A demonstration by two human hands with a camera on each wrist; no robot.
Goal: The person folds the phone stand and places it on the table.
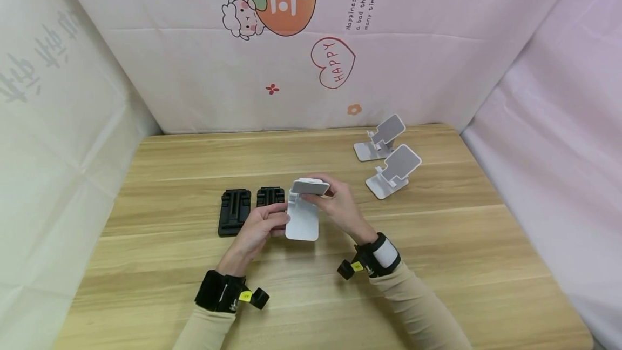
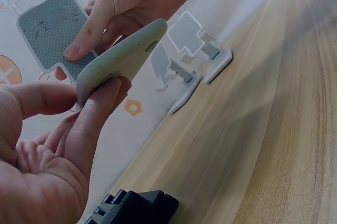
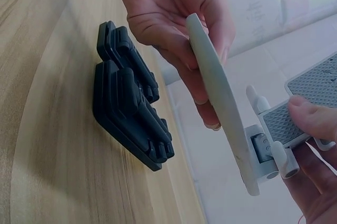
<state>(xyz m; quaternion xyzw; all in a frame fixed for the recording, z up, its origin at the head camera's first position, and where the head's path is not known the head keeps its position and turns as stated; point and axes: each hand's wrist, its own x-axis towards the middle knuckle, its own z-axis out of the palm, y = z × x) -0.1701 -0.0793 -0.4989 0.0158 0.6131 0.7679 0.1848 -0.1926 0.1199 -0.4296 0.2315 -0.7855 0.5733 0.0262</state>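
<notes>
A white folding phone stand (image 1: 302, 221) is held above the table between both hands. My left hand (image 1: 262, 226) pinches the edge of its flat base, thumb on one face and fingers on the other, as the left wrist view shows. With thumb and fingers my right hand (image 1: 340, 207) grips the stand's grey-padded upper plate (image 2: 52, 31), which is tilted up from the base. In the right wrist view the hinge (image 3: 263, 150) joins base and plate. Left of the hands lie two folded black phone stands (image 1: 235, 212), the smaller one (image 1: 270, 195) partly behind my left hand.
Two white phone stands with grey pads stand unfolded at the back right, one (image 1: 380, 142) behind the other (image 1: 394, 173). The wooden table (image 1: 437, 263) meets a printed cloth (image 1: 194, 80) at its back edge. More cloth hangs at both sides.
</notes>
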